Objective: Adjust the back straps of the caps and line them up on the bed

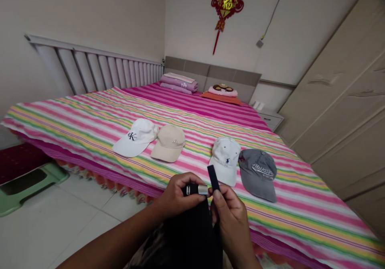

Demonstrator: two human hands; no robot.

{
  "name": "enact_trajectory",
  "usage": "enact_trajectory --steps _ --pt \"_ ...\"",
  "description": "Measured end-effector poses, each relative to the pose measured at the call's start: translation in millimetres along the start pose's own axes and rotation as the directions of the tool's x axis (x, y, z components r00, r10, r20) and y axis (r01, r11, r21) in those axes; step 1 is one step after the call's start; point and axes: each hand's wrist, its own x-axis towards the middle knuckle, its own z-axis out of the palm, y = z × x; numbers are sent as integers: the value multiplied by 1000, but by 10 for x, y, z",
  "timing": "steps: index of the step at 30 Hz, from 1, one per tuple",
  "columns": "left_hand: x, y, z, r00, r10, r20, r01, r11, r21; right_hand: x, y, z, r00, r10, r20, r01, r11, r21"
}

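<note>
My left hand (pixel 185 194) is closed around a metal buckle (pixel 203 190) on a dark strap. Between the thumb and fingers of my right hand (pixel 230 214), the free end of the dark strap (pixel 213 177) is pinched and points upward. Black fabric (pixel 192 237) hangs below both hands; it looks like a cap, though its full shape is hidden. Beyond my hands on the bed lie a white cap (pixel 225 156) with a small dark emblem and a grey cap (pixel 258 170) with lettering. Farther left rest a white CK cap (pixel 138 136) and a beige cap (pixel 170 142).
A striped sheet (pixel 99 114) covers the bed. Folded purple bedding (pixel 180 84) and a pink-and-orange pile (pixel 222 94) sit by the headboard (pixel 192 70). A radiator (pixel 99 66) runs along the left wall, a green stool (pixel 33 184) stands at left, and a wardrobe (pixel 337 88) at right.
</note>
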Motion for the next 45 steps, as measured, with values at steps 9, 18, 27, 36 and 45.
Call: enact_trajectory --steps 9,18,27,36,45 --pt "28 -99 -19 972 -229 -58 163 826 -540 -13 16 -49 989 139 39 -144 968 204" --pt "29 -113 18 935 -356 8 238 609 -757 10 -23 -21 946 224 235 -304 864 402" --pt "0 -308 31 952 -294 81 233 531 -815 17 28 18 913 261 313 -380 821 426" --pt "-21 -305 30 944 -316 92 254 522 -814 21 66 52 904 282 321 -397 832 388" --pt "-22 -337 19 956 -278 89 238 562 -792 62 106 59 935 250 250 -308 922 233"
